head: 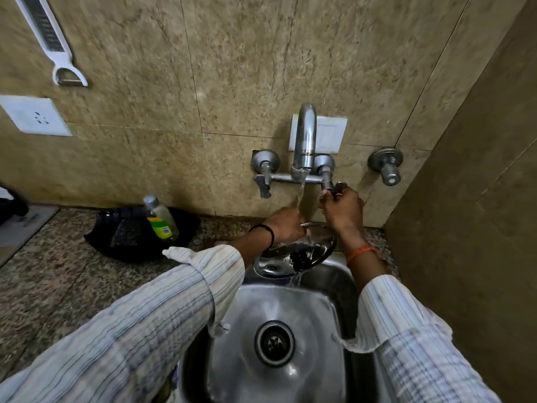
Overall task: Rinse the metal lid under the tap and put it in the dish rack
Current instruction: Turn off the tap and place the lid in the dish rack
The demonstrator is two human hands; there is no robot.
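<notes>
A round metal lid [273, 263] with a black knob hangs tilted over the steel sink [328, 309]. My left hand [286, 225] grips its far rim. Water runs from the wall tap [305, 135] over my left hand and onto the lid, then spills off into the sink. My right hand [343, 209] is up at the tap's right valve handle [337, 189], fingers closed around it. No dish rack is in view.
A black pan [122, 237] with a small bottle [161, 218] lying in it sits on the granite counter left of the sink. A second valve [388, 165] sticks out of the wall to the right. A side wall stands close on the right.
</notes>
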